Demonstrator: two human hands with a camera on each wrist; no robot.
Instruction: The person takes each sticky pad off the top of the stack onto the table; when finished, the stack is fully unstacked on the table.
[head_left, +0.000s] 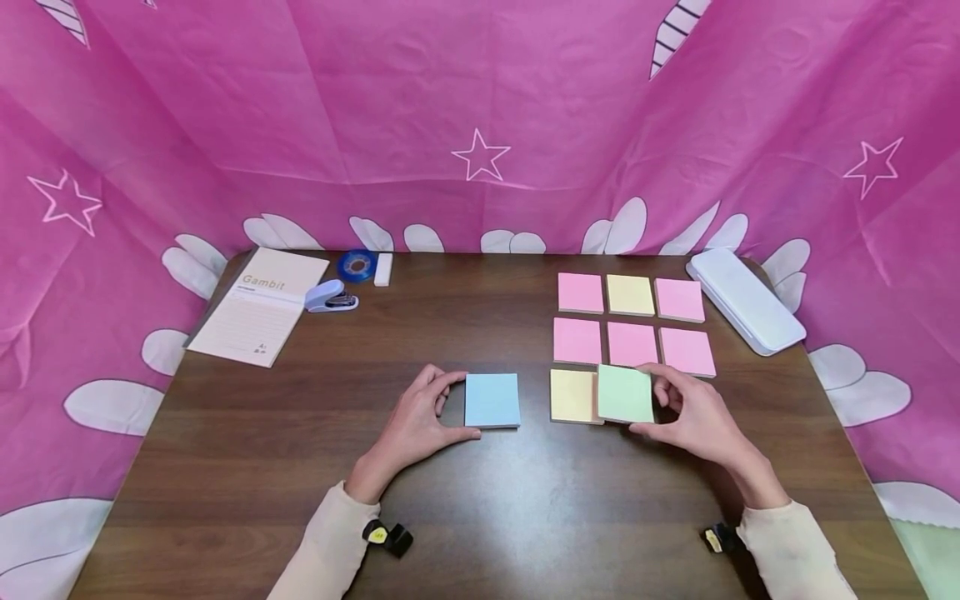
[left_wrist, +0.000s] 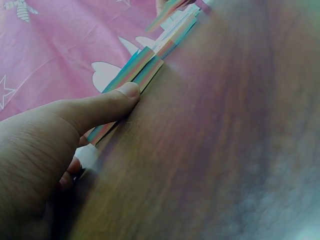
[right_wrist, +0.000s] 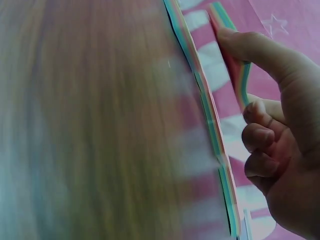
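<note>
On a wooden table [head_left: 247, 467], two pads in hand.
Left hand [head_left: 416, 429] clasping blue pad [head_left: 492, 400] at its edge; right hand [head_left: 693, 417] pinching green pad [head_left: 626, 394], lifted beside yellow pad [head_left: 572, 395].

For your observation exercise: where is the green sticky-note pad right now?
In the head view, the green pad sits right of centre in the right hand, overlapping the yellow pad at the front row of the grid.

You can't read the small print on the Gambit booklet [head_left: 258, 317], both wrist views blur the table [left_wrist: 225, 150], and the green pad [head_left: 626, 394] hides the yellow pad's [head_left: 572, 396] right edge.
</note>
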